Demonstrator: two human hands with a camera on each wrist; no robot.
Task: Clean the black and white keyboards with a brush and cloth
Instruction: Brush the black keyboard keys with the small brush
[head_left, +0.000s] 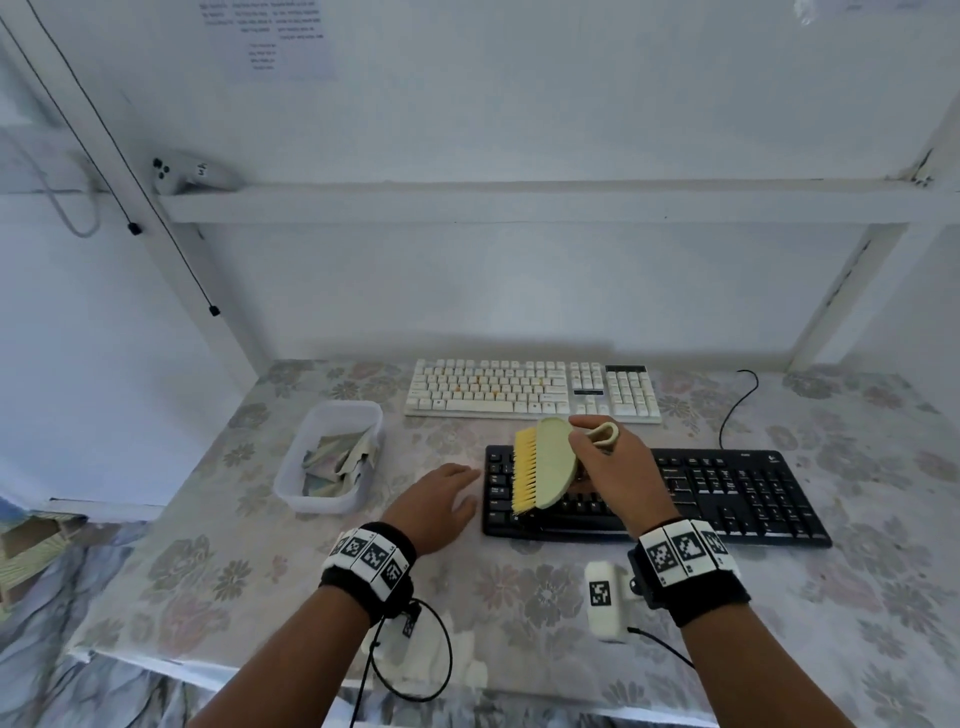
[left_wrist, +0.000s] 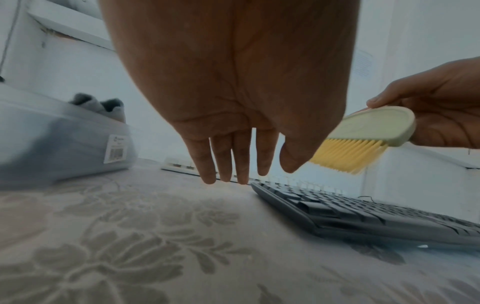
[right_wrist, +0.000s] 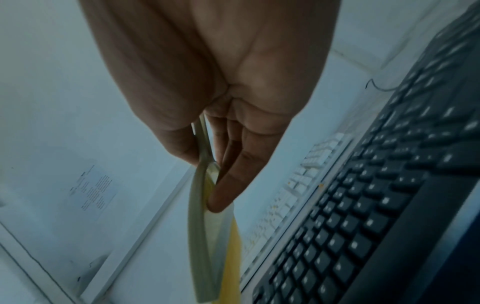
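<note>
Nearby: tub w/ cloth | white kbd behind black kbd

The left hand reaches forward palm down, its fingers straight and close together, holding nothing. The right hand is raised, thumb and fingers pinched together. Both wrists wear black bands.
</note>
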